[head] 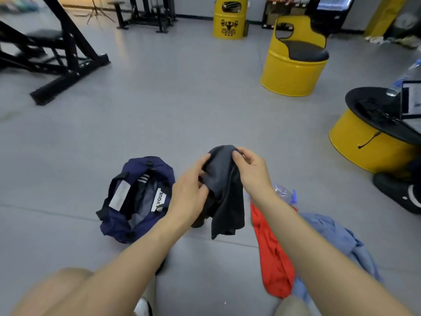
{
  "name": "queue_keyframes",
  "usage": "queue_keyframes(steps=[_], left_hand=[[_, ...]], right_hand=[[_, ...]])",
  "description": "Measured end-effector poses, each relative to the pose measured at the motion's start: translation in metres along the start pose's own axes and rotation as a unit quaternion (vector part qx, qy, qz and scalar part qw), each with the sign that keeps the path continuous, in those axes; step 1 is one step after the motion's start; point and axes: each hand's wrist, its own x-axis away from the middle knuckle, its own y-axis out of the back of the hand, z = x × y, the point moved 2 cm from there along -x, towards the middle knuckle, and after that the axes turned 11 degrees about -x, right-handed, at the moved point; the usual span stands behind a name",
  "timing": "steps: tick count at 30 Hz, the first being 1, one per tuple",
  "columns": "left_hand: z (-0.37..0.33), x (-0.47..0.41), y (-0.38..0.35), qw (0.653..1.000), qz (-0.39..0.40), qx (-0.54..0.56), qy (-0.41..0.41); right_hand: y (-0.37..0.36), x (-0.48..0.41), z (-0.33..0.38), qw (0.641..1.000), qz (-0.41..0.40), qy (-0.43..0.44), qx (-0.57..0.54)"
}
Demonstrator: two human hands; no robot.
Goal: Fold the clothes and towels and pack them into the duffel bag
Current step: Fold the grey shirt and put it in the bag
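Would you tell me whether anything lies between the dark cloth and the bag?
Nothing visible does. The left hand and right hand hold the cloth just right of the bag, whose mouth is open; only floor shows between.

Inside the open navy duffel bag (pixel 116 226), lower left of centre, a white label (pixel 160 199) carries black capitals reading "LVQUE", running upward along the strip; its lower end is hidden, so more letters may come before them. A larger white tag (pixel 120 195) on the bag's left inner side bears small grey print, too fine to read. On the yellow drum (pixel 229 21) at top centre, a black strongman emblem stands above a line that seems to read "SAITASTAR", though it is blurred.
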Motion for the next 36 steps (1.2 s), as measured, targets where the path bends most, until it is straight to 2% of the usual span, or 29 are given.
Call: queue_keyframes(steps=[6, 8, 11, 13, 17, 20, 24, 27, 32, 36], left_hand=[[-0.007, -0.013, 0.01, 1.0, -0.011, 0.013, -0.011], [-0.004, -0.025, 0.015, 1.0, -0.007, 0.023, 0.011], [-0.003, -0.043, 0.02, 1.0, -0.004, 0.01, 0.027], [-0.006, -0.054, 0.021, 1.0, 0.003, 0.0, 0.018], [-0.009, -0.068, 0.014, 0.999, 0.007, -0.033, 0.013], [-0.012, -0.07, 0.009, 0.999, 0.015, -0.051, 0.0], [-0.012, -0.069, 0.007, 0.997, 0.02, -0.06, -0.035], [-0.007, -0.069, 0.006, 0.994, 0.003, -0.1, -0.049], [0.011, -0.075, 0.003, 0.984, -0.008, -0.176, -0.008], [0.024, -0.079, 0.005, 0.981, -0.005, -0.189, 0.036]], right_hand=[[-0.019, 0.006, -0.026, 0.99, 0.104, -0.025, 0.093], [-0.021, 0.005, -0.027, 0.984, 0.086, -0.018, 0.156], [-0.02, 0.013, -0.014, 0.971, 0.03, 0.047, 0.231], [-0.02, 0.017, -0.005, 0.969, 0.047, 0.069, 0.233], [-0.017, 0.016, -0.004, 0.972, 0.106, 0.015, 0.211], [-0.012, 0.006, -0.012, 0.979, 0.085, 0.005, 0.187], [-0.005, -0.005, -0.013, 0.971, 0.044, 0.049, 0.229], [-0.006, -0.004, -0.006, 0.973, 0.024, 0.082, 0.215], [-0.017, 0.002, -0.003, 0.974, 0.038, 0.118, 0.188], [-0.011, -0.001, -0.004, 0.974, 0.004, 0.126, 0.19]])
